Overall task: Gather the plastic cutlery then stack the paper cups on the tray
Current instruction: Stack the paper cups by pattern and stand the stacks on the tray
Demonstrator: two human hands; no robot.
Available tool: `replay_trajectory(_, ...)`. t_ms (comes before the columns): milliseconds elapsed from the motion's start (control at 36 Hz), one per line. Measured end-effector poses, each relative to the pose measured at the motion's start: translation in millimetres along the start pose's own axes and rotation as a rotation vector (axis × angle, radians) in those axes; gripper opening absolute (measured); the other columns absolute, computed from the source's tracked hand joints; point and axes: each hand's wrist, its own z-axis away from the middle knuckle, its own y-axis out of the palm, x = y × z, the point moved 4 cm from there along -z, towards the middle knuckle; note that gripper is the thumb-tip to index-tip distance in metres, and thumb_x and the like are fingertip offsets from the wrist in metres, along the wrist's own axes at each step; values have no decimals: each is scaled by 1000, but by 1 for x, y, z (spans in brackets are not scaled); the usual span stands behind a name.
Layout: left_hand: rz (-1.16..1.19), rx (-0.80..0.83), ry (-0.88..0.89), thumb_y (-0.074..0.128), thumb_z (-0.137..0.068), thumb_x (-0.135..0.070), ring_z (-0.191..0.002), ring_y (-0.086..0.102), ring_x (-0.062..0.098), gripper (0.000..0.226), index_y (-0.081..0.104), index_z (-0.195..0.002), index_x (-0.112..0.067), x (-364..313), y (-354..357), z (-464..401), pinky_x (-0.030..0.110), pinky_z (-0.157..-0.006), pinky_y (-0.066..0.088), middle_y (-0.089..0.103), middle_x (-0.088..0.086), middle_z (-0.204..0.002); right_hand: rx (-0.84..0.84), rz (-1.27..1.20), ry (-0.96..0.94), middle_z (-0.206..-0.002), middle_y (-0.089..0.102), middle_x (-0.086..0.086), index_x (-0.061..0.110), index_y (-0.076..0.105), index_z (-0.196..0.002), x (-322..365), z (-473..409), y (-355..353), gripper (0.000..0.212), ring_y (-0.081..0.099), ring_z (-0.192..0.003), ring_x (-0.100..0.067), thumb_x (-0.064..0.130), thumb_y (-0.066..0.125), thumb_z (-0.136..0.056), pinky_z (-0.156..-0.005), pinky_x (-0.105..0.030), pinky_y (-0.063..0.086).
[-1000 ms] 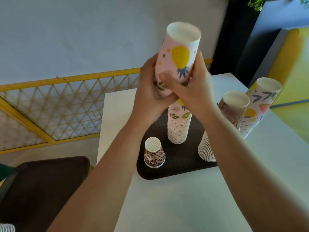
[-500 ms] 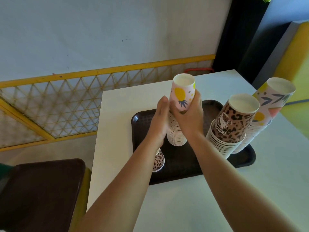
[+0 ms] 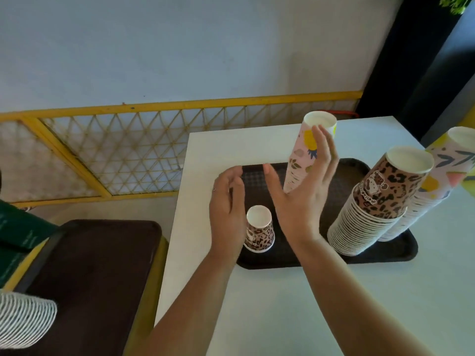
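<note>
Paper is light — the tall pink pineapple-print stack of inverted cups [image 3: 300,160] on the dark brown plastic tray [image 3: 385,253] could topple if my right hand [image 3: 305,199] brushes it. Both hands' fingers are spread, holding nothing; my left hand [image 3: 227,214] hovers beside the single leopard-print paper cup [image 3: 259,229].

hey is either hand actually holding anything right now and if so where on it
Nothing is held. The left hand and right hand are both open with no grip; the pink cup stack stands on the tray by itself.
</note>
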Motion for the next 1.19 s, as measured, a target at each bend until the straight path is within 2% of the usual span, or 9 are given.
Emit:
replay_trajectory(83, -52, -78, 92, 39, -95, -23, -110, 53, 2, 29, 56, -116, -14, -1, -13, 9, 15, -93, 39, 60, -8, -115, 133, -58, -24, -131, 47, -7, 4, 42, -129, 5, 9, 8, 58, 40, -124, -10, 22, 69, -81, -106, -16, 29)
replay_trajectory(194, -158, -142, 194, 43, -92, -23, -105, 54, 19, 25, 53, -115, -21, -6, -25, 23, 24, -94, 40, 59, -8, -114, 334, -141, 52, -119, 52, 5, 10, 49, -124, 3, 25, 17, 45, 49, -110, 0, 16, 67, -83, -94, -10, 37)
replay_trajectory(306, -292, -238, 256, 46, -90, -22, -104, 48, 12, 32, 50, -121, -17, -8, -45, 33, 15, -92, 35, 51, -15, -115, 457, -168, 50, -114, 56, 7, 12, 52, -122, 7, 42, 24, 42, 50, -108, 3, 25, 63, -83, -93, -8, 37)
replay_trajectory(444, -396, -426, 249, 53, -86, -21, -116, 43, 28, 47, 43, -128, -2, 4, -86, 43, 33, -103, 35, 44, 15, -128, 683, -163, 78, -117, 54, 10, 20, 49, -126, 17, 74, 44, 47, 51, -108, 4, 25, 67, -83, -88, -4, 38)
replay_trajectory(611, -398, -611, 52, 71, -76, -8, -129, 30, 26, 71, 32, -135, -6, 31, -145, 44, 38, -110, 30, 29, 18, -139, 948, -83, 54, -135, 43, 9, 27, 40, -134, 30, 105, 76, 55, 46, -120, -3, 31, 65, -85, -95, -15, 40)
replay_trajectory(750, -363, -597, -175, 76, -74, -15, -135, 26, 23, 86, 24, -143, -14, 53, -201, 47, 26, -102, 27, 23, 10, -147, 1058, -126, -7, -137, 40, 3, 22, 40, -135, 68, 129, 104, 57, 47, -120, -12, 27, 65, -84, -96, -23, 41)
replay_trajectory(917, -329, -491, -308, 81, -69, -23, -140, 27, 21, 100, 18, -147, -18, 66, -265, 61, 40, -112, 29, 27, 5, -152, 1135, -215, -68, -139, 40, 2, 19, 37, -137, 132, 166, 141, 57, 44, -125, -13, 28, 62, -87, -92, -15, 33)
replay_trajectory(1028, -258, -437, -282, 77, -73, -12, -131, 41, 20, 87, 25, -143, -16, 61, -299, 81, 31, -98, 37, 41, 3, -144, 1164, -297, -69, -142, 38, -1, 18, 31, -141, 177, 192, 161, 65, 40, -129, -13, 30, 63, -86, -89, -7, 27)
replay_trajectory(1194, -370, -471, -186, 79, -71, -10, -125, 48, 22, 85, 29, -139, -13, 55, -349, 113, 42, -99, 46, 45, 3, -141, 1151, -414, -39, -141, 39, -3, 17, 22, -144, 237, 230, 182, 89, 41, -127, -11, 40, 73, -74, -92, -11, 32)
